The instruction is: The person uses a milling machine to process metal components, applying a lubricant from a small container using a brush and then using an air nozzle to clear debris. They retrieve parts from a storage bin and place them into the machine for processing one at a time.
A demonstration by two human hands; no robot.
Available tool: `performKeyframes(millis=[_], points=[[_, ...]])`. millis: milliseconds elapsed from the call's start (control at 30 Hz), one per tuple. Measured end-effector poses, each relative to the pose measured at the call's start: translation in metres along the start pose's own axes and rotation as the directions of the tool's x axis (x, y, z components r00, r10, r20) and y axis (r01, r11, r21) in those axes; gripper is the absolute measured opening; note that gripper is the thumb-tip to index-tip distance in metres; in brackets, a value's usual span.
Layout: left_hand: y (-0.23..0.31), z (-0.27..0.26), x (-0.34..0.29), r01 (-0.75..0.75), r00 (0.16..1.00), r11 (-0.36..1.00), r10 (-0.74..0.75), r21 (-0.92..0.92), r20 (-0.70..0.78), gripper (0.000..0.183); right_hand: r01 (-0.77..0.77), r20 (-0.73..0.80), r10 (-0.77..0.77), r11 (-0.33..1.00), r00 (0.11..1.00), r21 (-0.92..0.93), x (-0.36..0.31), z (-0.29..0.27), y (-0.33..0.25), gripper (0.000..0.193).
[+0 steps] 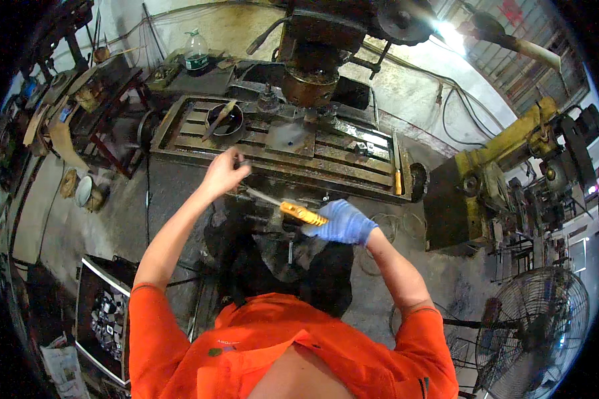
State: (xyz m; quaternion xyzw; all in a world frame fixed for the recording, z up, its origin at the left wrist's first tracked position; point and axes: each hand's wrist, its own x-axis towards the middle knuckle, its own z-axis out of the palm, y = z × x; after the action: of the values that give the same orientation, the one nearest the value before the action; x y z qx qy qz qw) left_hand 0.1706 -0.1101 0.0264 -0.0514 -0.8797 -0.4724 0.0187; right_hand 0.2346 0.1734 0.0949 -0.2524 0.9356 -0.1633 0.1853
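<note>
The gloved right hand (343, 223) is clamped on a yellow-handled file (293, 209) whose long axis runs up-left to a small part (243, 163) pinched in the bare left hand (223, 174), just before the table (353, 163).
</note>
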Motion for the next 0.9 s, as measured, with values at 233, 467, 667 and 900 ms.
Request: performKeyframes(millis=[233, 467, 667, 900], points=[[0.015, 0.052, 0.097, -0.324, 0.940, 0.861, 0.338, 0.393, 0.034, 0.022, -0.344, -0.192, 0.329, 0.937, 0.925, -0.053, 0.039, -0.024, 0.059, 0.058], [0.018, 0.064, 0.115, -0.296, 0.941, 0.738, 0.335, 0.606, 0.051, 0.021, -0.077, -0.333, 0.253, 0.884, 0.908, 0.461, 0.049, 0.002, 0.113, 0.041], [0.019, 0.064, 0.118, -0.272, 0.947, 0.775, 0.320, 0.570, 0.017, 0.023, -0.008, -0.315, 0.287, 0.750, 0.905, 0.661, 0.048, 0.060, 0.132, 0.032], [0.022, 0.088, 0.139, -0.337, 0.912, 0.762, 0.411, 0.554, -0.011, 0.021, -0.400, -0.459, 0.496, 0.868, 0.737, 0.295, 0.035, 0.100, 0.141, 0.044]])
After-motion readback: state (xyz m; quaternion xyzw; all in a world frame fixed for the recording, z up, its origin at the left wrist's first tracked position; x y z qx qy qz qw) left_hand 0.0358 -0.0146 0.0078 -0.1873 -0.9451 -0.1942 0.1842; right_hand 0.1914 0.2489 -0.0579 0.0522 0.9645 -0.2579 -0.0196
